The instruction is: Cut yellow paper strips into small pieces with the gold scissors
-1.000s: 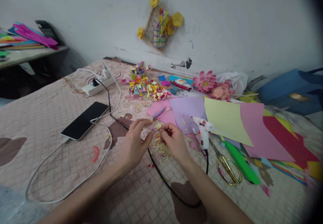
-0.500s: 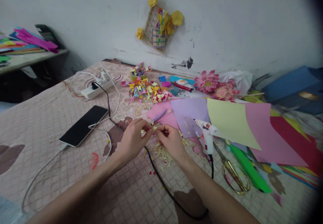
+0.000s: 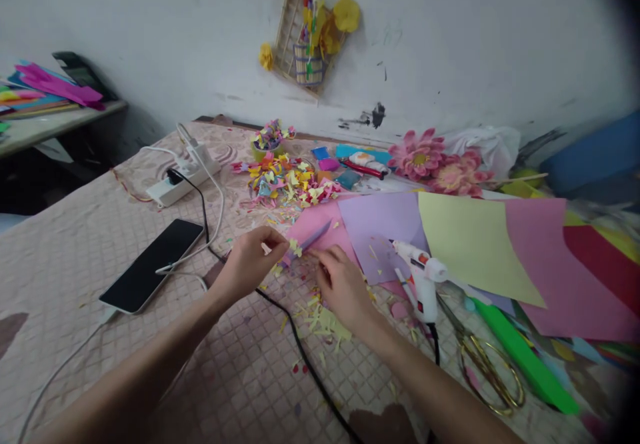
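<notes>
My left hand (image 3: 254, 262) is closed in a pinch, thumb against forefinger. At its fingertips is a small pale yellow paper cutout (image 3: 295, 249) with notched edges. On the other side, my right hand (image 3: 343, 287) has its fingers curled, with the tips just right of the cutout; whether they grip anything is too small to tell. Below the hands lie thin pale yellow paper scraps (image 3: 327, 324). Behind the cutout is a pink paper sheet (image 3: 325, 221) with a purple strip (image 3: 317, 234) on it.
A white glue gun (image 3: 424, 284), gold-handled scissors (image 3: 493, 371) and a green strip (image 3: 525, 354) lie to the right. Behind is a heap of colourful cutouts (image 3: 285, 181). A phone (image 3: 153, 267) and power strip (image 3: 183, 184) are left. A black cable (image 3: 300, 337) crosses the cloth.
My hands have drawn slightly apart, the left one moving left. The small yellow cutout stays between them. The view has shifted a little to the right.
</notes>
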Tool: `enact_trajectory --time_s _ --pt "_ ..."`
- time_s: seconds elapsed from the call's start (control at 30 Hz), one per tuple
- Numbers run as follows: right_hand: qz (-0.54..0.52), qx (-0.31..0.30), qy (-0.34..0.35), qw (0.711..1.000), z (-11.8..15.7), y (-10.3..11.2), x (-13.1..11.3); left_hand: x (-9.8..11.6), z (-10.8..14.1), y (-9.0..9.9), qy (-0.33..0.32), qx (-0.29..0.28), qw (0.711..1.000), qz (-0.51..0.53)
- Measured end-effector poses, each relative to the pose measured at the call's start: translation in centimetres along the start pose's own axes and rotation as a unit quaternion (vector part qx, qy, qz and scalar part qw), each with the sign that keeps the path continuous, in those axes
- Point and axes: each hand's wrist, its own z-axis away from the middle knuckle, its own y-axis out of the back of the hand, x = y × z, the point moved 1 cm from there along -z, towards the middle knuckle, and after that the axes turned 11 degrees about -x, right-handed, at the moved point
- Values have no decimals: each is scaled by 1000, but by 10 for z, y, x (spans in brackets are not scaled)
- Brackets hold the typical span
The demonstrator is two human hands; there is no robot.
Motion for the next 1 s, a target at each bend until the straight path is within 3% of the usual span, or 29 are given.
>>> enact_trajectory --time_s 0.1,0.27,0.47,1.0 --pt "100 -37 -7 994 -2 1 1 0 -2 1 28 -13 999 25" --pt "193 -77 -33 978 -8 -1 3 2 -3 -6 -10 -33 999 18" --pt "199 -83 -24 976 -11 -3 5 -2 -9 -12 -5 -26 1000 -8" --pt "193 -87 -25 977 -11 -1 4 -13 -19 -19 36 -50 997 45"
